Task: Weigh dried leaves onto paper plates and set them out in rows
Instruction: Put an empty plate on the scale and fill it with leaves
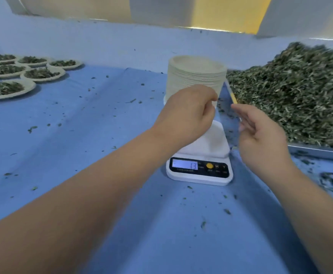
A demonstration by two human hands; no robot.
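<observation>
Left hand state: my left hand point(185, 113) is curled, thumb against fingertips, over the far end of the scale. I cannot tell whether it pinches anything.
Right hand state: my right hand point(260, 133) is relaxed with fingers spread and holds nothing. It is motion-blurred.
Plate supply: the stack of pale round paper plates point(197, 74) stands upright just beyond the scale. Its lower front is hidden behind the left hand.
Scale: the white digital kitchen scale point(199, 169) lies between both hands, long axis running near to far, display at the near end. The visible part of its platform carries no plate.
Leaf supply: the heap of dried green leaves point(292, 91) fills the shallow metal tray point(320, 152) at right.
Finished rows: the filled paper plates point(41, 73) sit far left on the blue cloth point(102, 214), well apart from the scale.
Governing relation: the stack is directly ahead of the left hand and the heap lies to the right of the right hand.
Nearer hand: left for plates, right for leaves.
Judgement: a plate must reach the platform before any leaves are taken.
</observation>
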